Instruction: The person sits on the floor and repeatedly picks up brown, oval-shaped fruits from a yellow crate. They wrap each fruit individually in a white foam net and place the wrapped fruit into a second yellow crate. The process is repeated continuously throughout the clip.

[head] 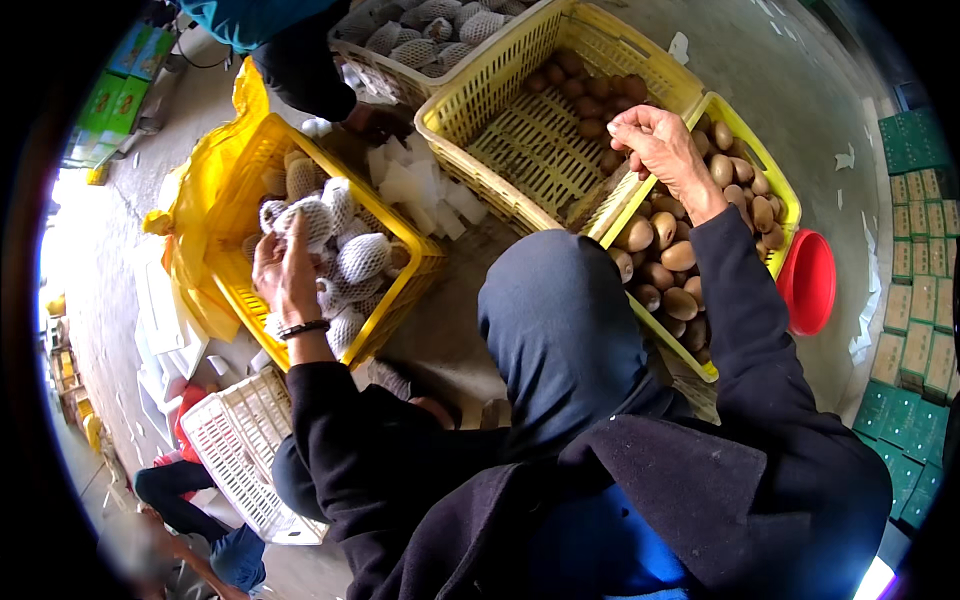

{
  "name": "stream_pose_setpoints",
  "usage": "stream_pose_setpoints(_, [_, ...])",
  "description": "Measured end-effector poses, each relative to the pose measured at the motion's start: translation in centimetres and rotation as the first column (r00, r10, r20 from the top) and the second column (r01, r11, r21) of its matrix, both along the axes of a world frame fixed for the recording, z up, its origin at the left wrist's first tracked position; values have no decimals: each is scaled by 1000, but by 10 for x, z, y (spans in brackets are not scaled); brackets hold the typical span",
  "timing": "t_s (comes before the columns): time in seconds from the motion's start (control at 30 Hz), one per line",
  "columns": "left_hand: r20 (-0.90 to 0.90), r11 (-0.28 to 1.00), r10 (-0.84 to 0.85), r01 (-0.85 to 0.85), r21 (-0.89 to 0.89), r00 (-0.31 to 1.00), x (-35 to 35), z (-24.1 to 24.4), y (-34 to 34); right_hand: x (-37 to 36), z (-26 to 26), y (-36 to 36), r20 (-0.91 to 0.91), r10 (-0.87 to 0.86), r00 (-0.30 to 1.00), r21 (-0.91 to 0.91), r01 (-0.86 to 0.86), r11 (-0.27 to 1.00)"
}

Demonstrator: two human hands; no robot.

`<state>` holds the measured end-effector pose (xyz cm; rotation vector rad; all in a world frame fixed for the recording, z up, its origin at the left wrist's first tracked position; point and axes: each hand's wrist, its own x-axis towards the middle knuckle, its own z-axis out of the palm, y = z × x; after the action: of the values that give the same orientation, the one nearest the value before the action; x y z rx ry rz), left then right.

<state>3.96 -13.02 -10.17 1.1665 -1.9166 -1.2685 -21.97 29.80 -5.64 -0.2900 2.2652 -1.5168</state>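
Observation:
My left hand (286, 274), with a dark bracelet at the wrist, has its fingers on a brown fruit in a white foam net (309, 221). This is inside the yellow plastic crate (396, 309), where more netted fruits (364, 257) lie heaped. My right hand (660, 146) is raised over the shared edge of two crates, thumb and fingertips pinched together, with no object visible between them. Below it, brown kiwifruit (679, 256) fill much of a narrower yellow crate (789, 225). The adjoining pale yellow crate (487, 112) has loose kiwifruit (596, 90) towards its far end.
Loose white foam nets (420, 184) lie between the crates, near a co-worker's dark sleeve (307, 79). A crate of netted fruit (439, 34) stands beyond. A red tub (808, 281), a white crate (240, 442), another seated person (187, 517) and stacked cartons (915, 300) surround me.

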Motion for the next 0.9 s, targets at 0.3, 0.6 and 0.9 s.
stream_pose_setpoints(0.3, [330,584,242,134,-801,913,2,-1,-34,-63,-98,-39,-181,385,905,575,-220,788])
stream_pose_setpoints(0.6, [-61,886,-389,391,248,919,-42,-85,198,-119,-142,-113,-174,512,841,698,-261,667])
stream_pose_setpoints(0.9, [167,682,36,-147,717,985,-104,-243,177,-200,-193,-49,-62,504,862,914,-154,375])
